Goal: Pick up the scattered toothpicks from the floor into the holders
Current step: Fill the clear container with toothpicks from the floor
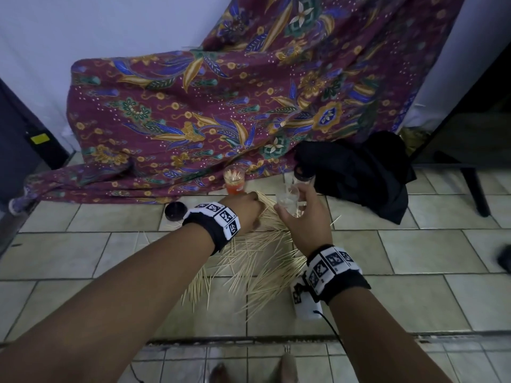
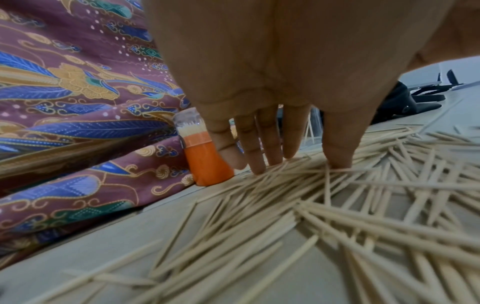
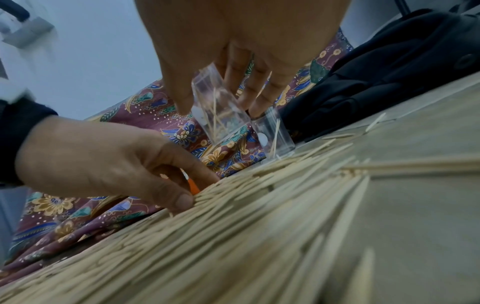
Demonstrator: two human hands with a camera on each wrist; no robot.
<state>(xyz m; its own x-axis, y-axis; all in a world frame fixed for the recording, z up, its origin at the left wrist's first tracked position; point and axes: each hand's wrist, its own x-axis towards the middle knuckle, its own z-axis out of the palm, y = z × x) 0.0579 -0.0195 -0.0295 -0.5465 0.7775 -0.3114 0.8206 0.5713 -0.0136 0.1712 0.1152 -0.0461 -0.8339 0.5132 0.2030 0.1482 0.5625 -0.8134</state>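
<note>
A: Toothpicks. Location?

B: Loose heap on the tiled floor, spread from the middle of the scene toward the near side, between the 2 forearms. A few strays lie to the right of the heap.

A: Holders?

B: 3 seen. An orange holder stands upright at the far edge of the heap, against the hem of the patterned cloth, packed with toothpicks under a clear top. A clear holder is up off the floor, tilted, only a few toothpicks inside. A 2nd clear holder stands on the floor just beyond it, also nearly empty.

A: Right hand?

B: Right hand grips the tilted clear holder, thumb on one side, fingers wrapped on the other.

A: Left hand?

B: Left hand is down on the far part of the heap, just right of the orange holder. Fingers point down, tips touching the toothpicks; thumb presses the pile too. Cannot tell whether any toothpick is actually pinched.

A: Surroundings?

B: Round dark lid on the floor left of the left wrist. Black bag at far right, next to the cloth.
</note>
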